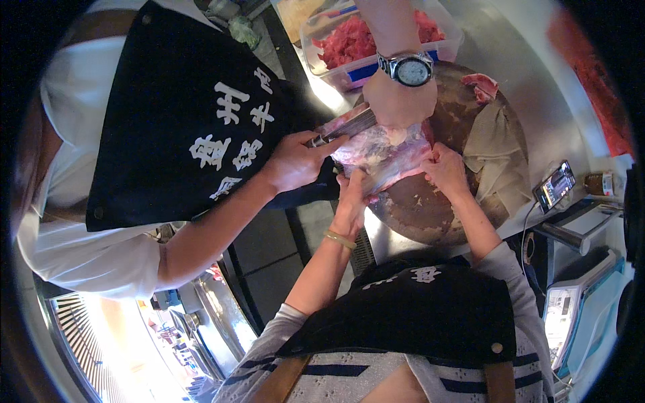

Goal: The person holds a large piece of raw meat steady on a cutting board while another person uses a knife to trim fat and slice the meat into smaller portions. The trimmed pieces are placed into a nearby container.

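Observation:
A large slab of raw meat (383, 156) with pale membrane lies over the left part of a round wooden chopping block (413, 221). My left hand (352, 189), with a bangle on its wrist, grips the near left edge of the meat. At its right edge, the fingers of my right hand (446, 169) pinch the meat. A co-worker's hand (297, 161) holds a knife (352, 123) against the slab's far side. The co-worker's other hand (400, 103), wearing a wristwatch, presses on the meat just beyond the blade.
Behind the block stands a plastic tub (332, 80) of cut red meat. A meat scrap (481, 88) and a folded cloth (496, 151) lie on the block's right side. A propped phone (554, 186) with a cable and a small jar (598, 184) are farther right. The aproned co-worker (166, 126) stands close on the left.

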A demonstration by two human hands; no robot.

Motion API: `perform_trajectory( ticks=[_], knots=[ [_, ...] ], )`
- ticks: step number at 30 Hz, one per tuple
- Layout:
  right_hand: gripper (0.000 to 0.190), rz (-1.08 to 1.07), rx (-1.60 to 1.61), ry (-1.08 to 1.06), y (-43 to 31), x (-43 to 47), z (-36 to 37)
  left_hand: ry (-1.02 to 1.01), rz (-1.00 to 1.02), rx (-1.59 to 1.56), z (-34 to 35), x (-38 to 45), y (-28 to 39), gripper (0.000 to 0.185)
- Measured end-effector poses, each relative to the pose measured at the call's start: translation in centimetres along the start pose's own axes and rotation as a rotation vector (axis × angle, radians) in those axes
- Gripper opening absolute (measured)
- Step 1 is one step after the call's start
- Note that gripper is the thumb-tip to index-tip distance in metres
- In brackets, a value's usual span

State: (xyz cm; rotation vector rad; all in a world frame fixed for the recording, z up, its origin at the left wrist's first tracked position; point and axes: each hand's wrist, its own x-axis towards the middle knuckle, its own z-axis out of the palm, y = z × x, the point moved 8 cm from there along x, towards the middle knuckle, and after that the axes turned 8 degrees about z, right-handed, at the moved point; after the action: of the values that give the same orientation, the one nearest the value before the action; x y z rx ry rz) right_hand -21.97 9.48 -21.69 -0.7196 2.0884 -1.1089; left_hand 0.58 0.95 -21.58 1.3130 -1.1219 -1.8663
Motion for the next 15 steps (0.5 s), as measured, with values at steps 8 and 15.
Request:
perform_trajectory(
  ticks=[8,15],
  knots=[
    [0.023,-0.014,0.041,-0.024,0.7,0.3,0.5,0.019,0.028,-0.014,-0.2,0.1,-0.3,0.047],
    [0.023,-0.003,0.047,-0.03,-0.5,-0.2,0.1,-0.008,0.042,-0.009,0.3,0.1,0.2,0.044]
  ],
)
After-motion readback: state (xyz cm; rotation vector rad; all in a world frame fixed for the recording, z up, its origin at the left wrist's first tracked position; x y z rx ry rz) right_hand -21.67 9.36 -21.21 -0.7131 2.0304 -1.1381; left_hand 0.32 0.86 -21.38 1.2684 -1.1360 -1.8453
